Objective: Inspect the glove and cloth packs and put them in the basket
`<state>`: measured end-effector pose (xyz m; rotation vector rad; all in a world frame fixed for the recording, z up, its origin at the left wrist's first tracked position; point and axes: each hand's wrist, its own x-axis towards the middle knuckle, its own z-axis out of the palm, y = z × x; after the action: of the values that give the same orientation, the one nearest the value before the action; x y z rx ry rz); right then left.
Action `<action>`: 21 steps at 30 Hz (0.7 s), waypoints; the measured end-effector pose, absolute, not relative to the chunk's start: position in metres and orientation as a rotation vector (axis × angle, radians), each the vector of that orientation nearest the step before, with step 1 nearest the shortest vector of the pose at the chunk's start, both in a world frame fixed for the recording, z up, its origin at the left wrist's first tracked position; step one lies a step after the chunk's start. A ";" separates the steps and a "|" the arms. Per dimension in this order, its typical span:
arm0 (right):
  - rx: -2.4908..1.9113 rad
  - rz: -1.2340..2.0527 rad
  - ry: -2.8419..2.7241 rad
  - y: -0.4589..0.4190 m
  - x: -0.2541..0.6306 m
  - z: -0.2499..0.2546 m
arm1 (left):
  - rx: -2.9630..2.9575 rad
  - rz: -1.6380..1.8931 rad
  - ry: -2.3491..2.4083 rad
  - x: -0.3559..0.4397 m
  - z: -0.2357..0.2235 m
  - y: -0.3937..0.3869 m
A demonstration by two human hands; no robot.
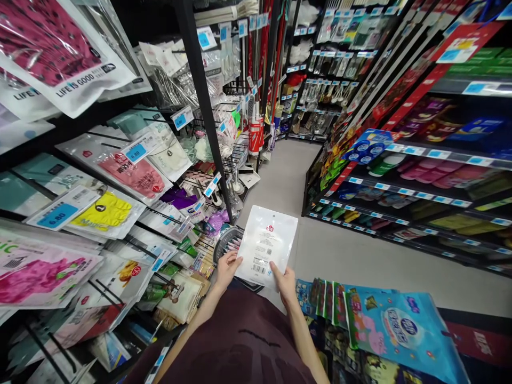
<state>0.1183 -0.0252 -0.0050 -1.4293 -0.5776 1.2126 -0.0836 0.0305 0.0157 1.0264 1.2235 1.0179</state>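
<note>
I hold a flat white plastic packet [267, 242] with a barcode and small print in front of me, its back side up. My left hand [227, 268] grips its lower left edge with the thumb on top. My right hand [285, 281] pinches its lower right corner near the barcode. Both hands are closed on the packet, which hangs over the aisle floor.
Hooks on the left rack carry bagged gloves, a yellow pair [104, 212] and a pink pair [132, 175], with blue price tags [60, 213]. A basket [228, 242] sits low beyond the packet. Stocked shelves [420, 160] line the right. Blue cartoon bags [400, 330] hang lower right. Grey aisle floor [340, 250] runs ahead.
</note>
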 end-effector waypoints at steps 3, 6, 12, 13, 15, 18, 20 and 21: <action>-1.454 1.194 -0.547 -0.024 0.117 -0.006 | 1.375 1.034 1.338 -0.081 0.022 0.029; -1.406 1.209 -0.537 -0.022 0.115 -0.003 | 1.915 0.856 1.219 -0.077 0.034 0.021; -1.253 1.320 -0.731 -0.019 0.107 0.018 | 2.182 0.647 0.980 -0.064 0.035 0.006; -1.205 1.362 -0.786 -0.018 0.105 0.023 | 2.118 0.710 1.002 -0.064 0.031 0.007; -1.088 1.476 -0.878 -0.017 0.102 0.030 | 1.896 0.850 1.104 -0.064 0.023 0.012; -1.021 1.596 -0.953 -0.017 0.100 0.032 | 1.384 0.981 1.337 -0.067 0.012 0.022; -1.101 1.607 -1.000 -0.017 0.103 0.025 | 1.033 1.071 1.347 -0.067 0.009 0.024; -1.157 1.602 -1.015 -0.018 0.105 0.020 | 0.876 1.120 1.287 -0.067 0.009 0.024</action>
<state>0.1051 -0.0178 0.0203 -1.1570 -1.0152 1.6022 -0.0668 0.0238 0.0090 0.8763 1.2865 1.1196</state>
